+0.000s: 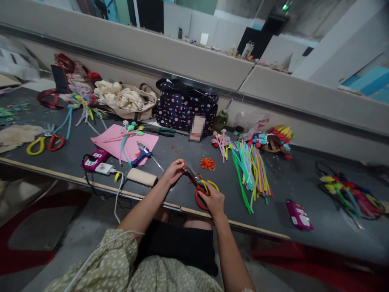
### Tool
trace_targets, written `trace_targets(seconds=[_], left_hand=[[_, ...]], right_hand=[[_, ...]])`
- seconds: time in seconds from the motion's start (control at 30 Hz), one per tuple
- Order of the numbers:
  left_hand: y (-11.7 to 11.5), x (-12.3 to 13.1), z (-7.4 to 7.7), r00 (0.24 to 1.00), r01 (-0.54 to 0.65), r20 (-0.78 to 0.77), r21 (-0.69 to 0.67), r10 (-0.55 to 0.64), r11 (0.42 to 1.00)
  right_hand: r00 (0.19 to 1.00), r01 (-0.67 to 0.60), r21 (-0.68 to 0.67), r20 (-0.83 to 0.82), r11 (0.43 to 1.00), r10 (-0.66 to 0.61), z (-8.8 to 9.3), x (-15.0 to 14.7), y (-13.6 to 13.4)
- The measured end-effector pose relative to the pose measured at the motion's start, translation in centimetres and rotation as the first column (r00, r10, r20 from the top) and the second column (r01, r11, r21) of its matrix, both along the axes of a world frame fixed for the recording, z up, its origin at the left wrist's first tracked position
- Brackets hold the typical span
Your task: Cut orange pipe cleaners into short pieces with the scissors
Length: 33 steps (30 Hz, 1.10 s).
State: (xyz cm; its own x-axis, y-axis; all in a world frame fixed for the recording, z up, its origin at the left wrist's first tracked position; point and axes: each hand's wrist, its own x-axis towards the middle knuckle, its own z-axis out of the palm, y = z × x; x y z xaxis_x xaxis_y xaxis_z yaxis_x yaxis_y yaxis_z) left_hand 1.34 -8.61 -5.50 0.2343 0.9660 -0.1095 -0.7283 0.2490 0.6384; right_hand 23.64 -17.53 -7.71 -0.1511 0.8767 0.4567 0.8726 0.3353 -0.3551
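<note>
My right hand grips the red and yellow handles of a pair of scissors, blades pointing up and left. My left hand is pinched shut at the blade tips on a small orange piece that is too small to name. A little heap of orange cuttings lies on the dark table just beyond the scissors. Both hands work near the table's front edge.
A bundle of coloured pipe cleaners lies to the right, a pink packet further right. To the left are a cardboard roll, blue glue gun on pink paper, charger and spare scissors. A dotted bag stands behind.
</note>
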Motion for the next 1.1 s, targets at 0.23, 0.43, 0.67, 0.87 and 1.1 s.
trace_targets(seconds=[0.23,0.43,0.67,0.87,1.1], left_hand=[[0.0,-0.1,0.1,1.000,-0.016,0.026,-0.031,0.017,0.999],[0.0,-0.2,0.2,0.991,-0.100,0.080,-0.072,0.106,0.992],[-0.6,-0.3,1.1,0.975,-0.217,-0.043,0.046,0.219,0.975],[-1.2,0.2,1.5,0.828,-0.164,-0.520,0.136,0.211,0.977],[-1.3,2.1,0.5,0.463,0.133,-0.868,0.266,0.178,0.955]], right_hand=[[0.986,0.126,-0.081,0.116,0.989,-0.116,2.5,-0.9,1.6],[0.945,0.135,-0.092,0.311,0.987,-0.100,6.7,-2.0,3.0],[0.939,0.188,-0.087,0.307,0.978,-0.153,7.7,-1.4,2.8],[0.926,0.377,-0.185,0.103,0.907,-0.364,5.7,0.6,0.9],[0.915,0.374,-0.206,-0.081,0.904,-0.396,1.7,2.5,-0.9]])
